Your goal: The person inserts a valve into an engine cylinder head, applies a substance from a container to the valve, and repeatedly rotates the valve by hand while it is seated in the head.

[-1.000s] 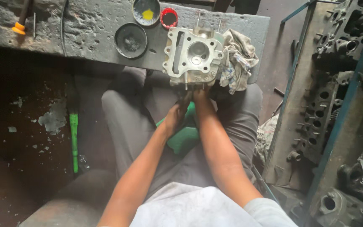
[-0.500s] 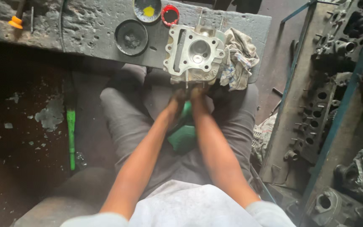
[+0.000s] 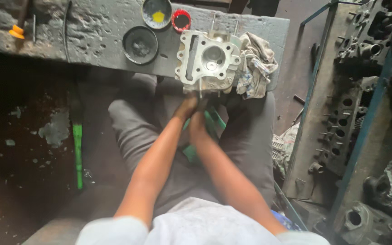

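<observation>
A silver engine cylinder head lies flat at the near edge of a grey worn bench. A thin metal pin sticks out of its near side. My left hand has its dark, greasy fingers curled at that pin, just under the head. My right hand is pressed against the left one from behind, fingers bent; what it grips is hidden. Both hands hover over my lap, above a green object between my grey-trousered legs.
A dirty rag lies against the head's right side. On the bench stand a dark round lid, a tin with yellow paste and a red ring. A green-handled tool lies on the floor. Engine blocks crowd the right.
Both hands have moved up from my lap to the near edge of the cylinder head. The view has shifted slightly; the head and bench items stay put.
</observation>
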